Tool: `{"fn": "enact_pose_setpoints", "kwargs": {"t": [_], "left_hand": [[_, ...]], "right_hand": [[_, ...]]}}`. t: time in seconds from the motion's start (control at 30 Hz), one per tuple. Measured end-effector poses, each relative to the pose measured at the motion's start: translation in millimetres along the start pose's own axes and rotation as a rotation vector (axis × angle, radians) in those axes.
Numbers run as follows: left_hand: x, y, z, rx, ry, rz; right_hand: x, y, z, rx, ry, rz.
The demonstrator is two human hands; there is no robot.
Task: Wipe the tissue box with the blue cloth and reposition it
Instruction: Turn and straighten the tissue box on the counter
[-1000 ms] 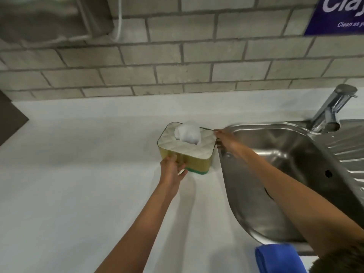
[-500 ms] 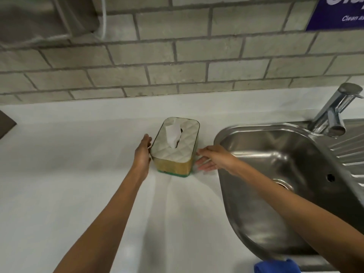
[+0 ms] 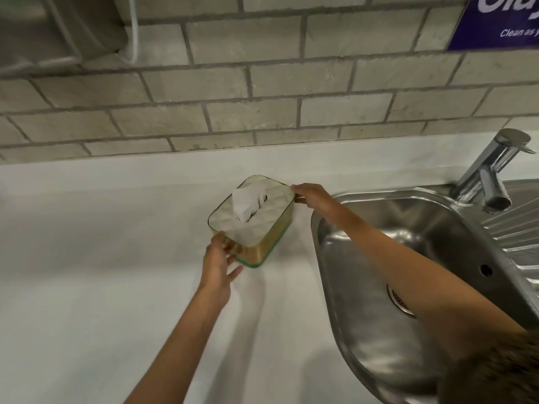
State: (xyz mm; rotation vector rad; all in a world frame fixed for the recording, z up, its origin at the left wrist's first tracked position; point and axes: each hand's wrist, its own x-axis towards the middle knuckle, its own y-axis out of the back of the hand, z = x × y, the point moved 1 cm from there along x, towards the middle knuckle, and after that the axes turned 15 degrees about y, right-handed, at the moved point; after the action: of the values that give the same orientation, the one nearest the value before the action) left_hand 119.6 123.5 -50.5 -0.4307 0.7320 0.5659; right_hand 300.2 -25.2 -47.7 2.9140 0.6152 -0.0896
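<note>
The tissue box (image 3: 271, 237) has a white quilted lid, gold sides and a green base, with a white tissue sticking up from its slot. It sits at an angle on the white counter, just left of the sink. My left hand (image 3: 219, 265) grips its near left corner. My right hand (image 3: 313, 196) holds its far right corner with the fingertips. The blue cloth is out of view.
A steel sink (image 3: 408, 287) with a drain lies to the right, a chrome tap (image 3: 490, 173) behind it and a ribbed drainer at the far right. A brick wall (image 3: 262, 91) backs the white counter (image 3: 102, 287). A blue sign (image 3: 501, 21) hangs top right.
The box has turned from lengthwise to diagonal. My left hand moved from its left side to the near corner, my right hand from its near right side to the far corner. The cloth left view.
</note>
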Motion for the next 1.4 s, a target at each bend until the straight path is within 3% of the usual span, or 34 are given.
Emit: {"fn": "enact_pose_setpoints", "kwargs": {"t": [0.47, 0.63, 1.4], "left_hand": [[69, -29, 70, 0.295, -0.151, -0.044], [75, -45, 78, 0.287, -0.151, -0.05], [83, -48, 77, 0.243, -0.15, -0.037]], "right_hand": [[-7, 33, -5, -0.054, 0.054, 0.003], [-2, 41, 0, -0.034, 0.033, 0.08], [6, 41, 8, 0.005, 0.084, 0.066]]}}
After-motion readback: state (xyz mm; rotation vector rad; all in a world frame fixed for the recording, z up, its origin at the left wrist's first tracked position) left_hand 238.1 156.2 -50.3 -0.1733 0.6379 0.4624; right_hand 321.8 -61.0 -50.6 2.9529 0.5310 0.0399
